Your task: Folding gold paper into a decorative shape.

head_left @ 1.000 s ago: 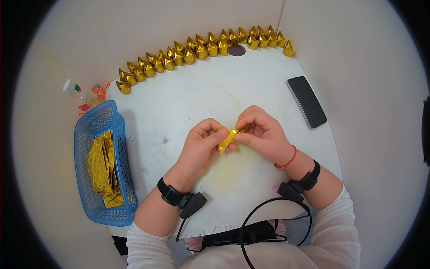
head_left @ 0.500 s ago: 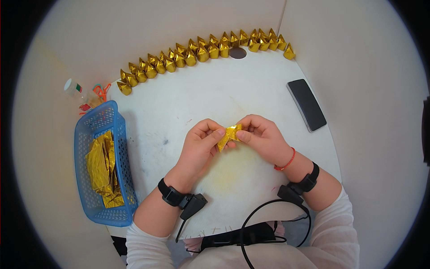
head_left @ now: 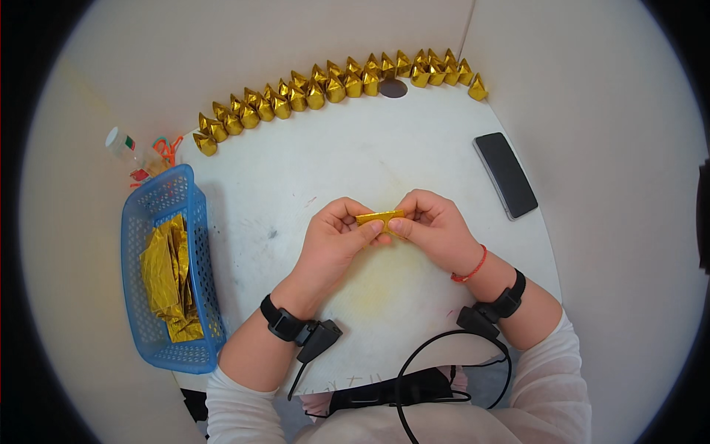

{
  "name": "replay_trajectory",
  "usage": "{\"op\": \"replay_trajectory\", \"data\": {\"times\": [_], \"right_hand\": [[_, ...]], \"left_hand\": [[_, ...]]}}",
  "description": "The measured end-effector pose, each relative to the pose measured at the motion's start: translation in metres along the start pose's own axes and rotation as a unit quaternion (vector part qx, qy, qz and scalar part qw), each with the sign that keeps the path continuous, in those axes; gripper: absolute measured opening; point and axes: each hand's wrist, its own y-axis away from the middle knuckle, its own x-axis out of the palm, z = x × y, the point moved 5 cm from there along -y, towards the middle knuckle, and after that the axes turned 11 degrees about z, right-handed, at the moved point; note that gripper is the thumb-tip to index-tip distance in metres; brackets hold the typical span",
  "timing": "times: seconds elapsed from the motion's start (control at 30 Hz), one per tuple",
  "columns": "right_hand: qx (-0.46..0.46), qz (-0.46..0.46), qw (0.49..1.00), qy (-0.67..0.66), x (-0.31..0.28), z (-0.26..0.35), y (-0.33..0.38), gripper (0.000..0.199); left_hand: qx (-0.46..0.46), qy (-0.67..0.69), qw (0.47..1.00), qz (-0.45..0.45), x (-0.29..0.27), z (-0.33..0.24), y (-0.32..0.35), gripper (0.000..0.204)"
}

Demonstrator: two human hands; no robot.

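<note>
Between my two hands, above the middle of the white table [head_left: 310, 170], is a small piece of folded gold foil paper [head_left: 381, 215]. My left hand [head_left: 336, 235] pinches its left end, thumb on the near face. My right hand [head_left: 436, 226] pinches the right end in the same way, and the two thumb tips nearly meet. The foil's upper edge runs straight and level; its lower part is partly covered by the thumbs. To the left, a blue perforated basket [head_left: 133, 296] holds a stack of flat gold foil pieces [head_left: 166, 274].
Folded gold foil pieces [head_left: 314, 95] with pointed tops line the table's far edge, beside a dark round hole [head_left: 393, 88]. A black phone [head_left: 506, 175] lies at right. A clear bottle [head_left: 126, 146] and orange-handled scissors [head_left: 167, 149] are behind the basket. A black cable [head_left: 403, 370] loops near me.
The foil was tilted with its pointed, flared ends showing; now it is a narrow strip with a straight upper edge. My thumbs have come closer together over it.
</note>
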Motion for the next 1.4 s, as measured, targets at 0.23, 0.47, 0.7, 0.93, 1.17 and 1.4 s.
{"op": "replay_trajectory", "data": {"times": [0.23,0.47,0.7,0.93,1.17,1.4], "right_hand": [[-0.003,-0.010,0.997,0.074,-0.005,-0.004,0.001,0.011],[-0.036,-0.030,0.990,0.133,-0.006,0.003,0.004,0.010],[-0.224,-0.069,0.880,0.414,0.011,0.044,0.007,0.012],[-0.265,-0.052,0.834,0.481,0.016,0.048,0.009,0.014],[-0.093,-0.018,0.984,0.151,0.002,0.016,0.005,0.011],[-0.020,0.086,0.988,-0.126,0.009,0.001,0.002,0.010]], "left_hand": [[0.026,-0.074,0.997,-0.003,0.005,-0.006,0.002,0.009],[-0.019,-0.079,0.997,-0.001,0.008,-0.004,0.002,0.010],[-0.015,-0.117,0.993,-0.016,0.007,-0.002,0.004,0.007],[-0.012,-0.097,0.995,-0.024,0.011,-0.004,0.005,0.014],[-0.003,-0.030,0.997,0.066,0.012,-0.011,0.007,0.021],[0.001,0.045,0.991,0.125,0.009,0.003,0.002,0.021]]}}
